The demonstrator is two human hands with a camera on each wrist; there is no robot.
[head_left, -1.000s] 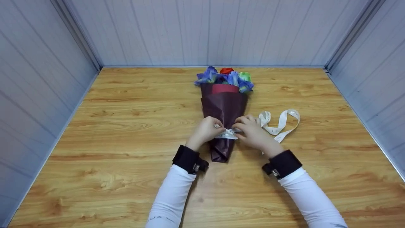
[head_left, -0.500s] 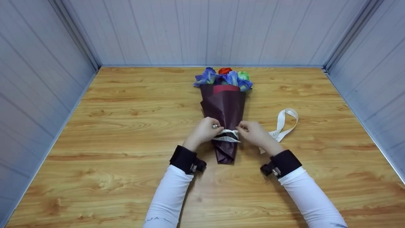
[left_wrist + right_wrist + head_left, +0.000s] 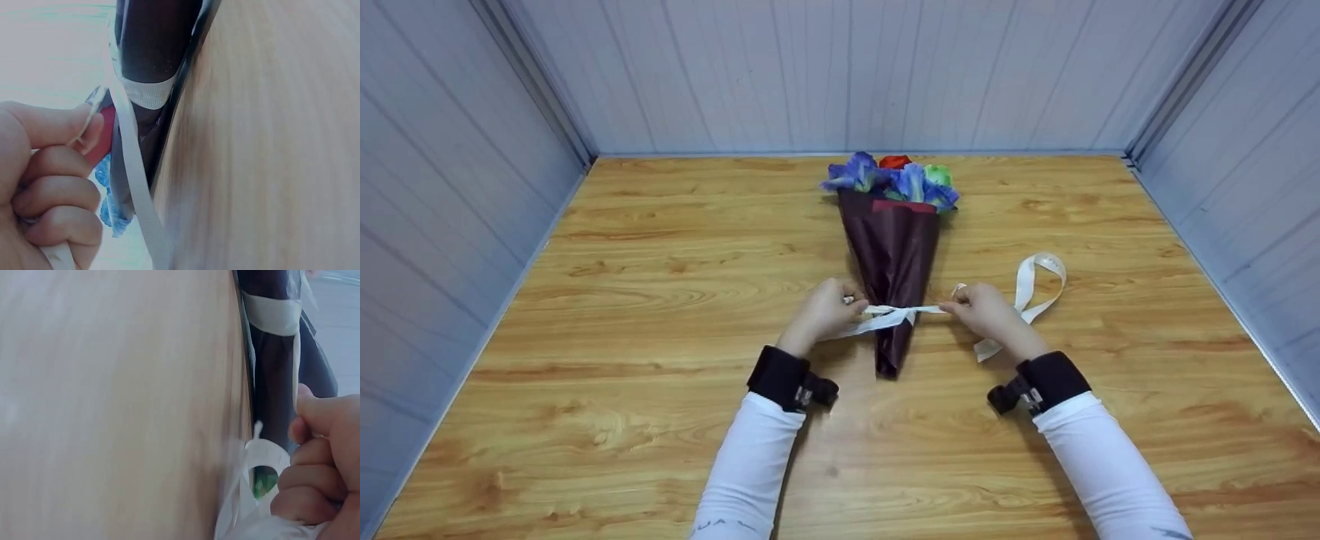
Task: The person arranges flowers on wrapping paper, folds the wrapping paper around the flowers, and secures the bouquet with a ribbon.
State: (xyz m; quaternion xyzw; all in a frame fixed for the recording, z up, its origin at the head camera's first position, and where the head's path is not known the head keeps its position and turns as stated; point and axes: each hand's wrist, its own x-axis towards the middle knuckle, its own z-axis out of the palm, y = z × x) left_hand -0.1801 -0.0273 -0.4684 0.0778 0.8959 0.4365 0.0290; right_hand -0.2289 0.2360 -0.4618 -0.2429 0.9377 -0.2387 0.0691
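A bouquet wrapped in dark maroon paper (image 3: 896, 255) lies on the table, its blue, red and green flowers (image 3: 911, 184) toward the back wall. White ribbon (image 3: 898, 310) circles the narrow lower part of the wrap and is drawn out taut to both sides. My left hand (image 3: 826, 311) pinches one ribbon end between thumb and forefinger, with more ribbon in its curled fingers. On the other side my right hand (image 3: 988, 313) pinches the opposite end. In the left wrist view a ribbon strand (image 3: 132, 152) hangs loose past the wrap. The right wrist view shows a flat ribbon band (image 3: 273, 315) around the paper.
A loose ribbon loop (image 3: 1041, 281) lies on the wooden table (image 3: 622, 360), right of the bouquet and partly behind my right hand. Pale panel walls (image 3: 720, 75) enclose the table at the back and both sides.
Both hands have moved apart, pulling the ribbon from a slack, doubled band into a tight line across the wrap. The wrap's lower end has narrowed and shifted slightly.
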